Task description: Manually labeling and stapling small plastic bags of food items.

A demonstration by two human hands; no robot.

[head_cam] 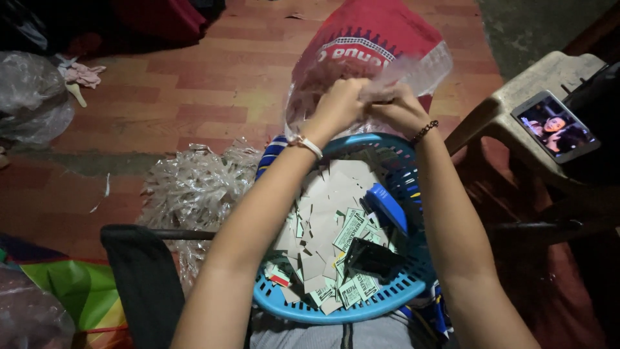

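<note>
Tiled floor [213, 84] | blue basket [387, 300]: paper cards, stapler [385, 207] | left hand [337, 106], right hand [400, 108] pinching plastic bag [368, 52]

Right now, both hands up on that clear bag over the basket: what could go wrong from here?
1. The left hand and right hand pinch the clear plastic bag only at its mouth; a slip might drop it onto the blue basket of paper labels.
2. The basket sits on the lap, so a jolt may tip it.
3. The phone lies near the stool's edge, beside the right elbow.
</note>
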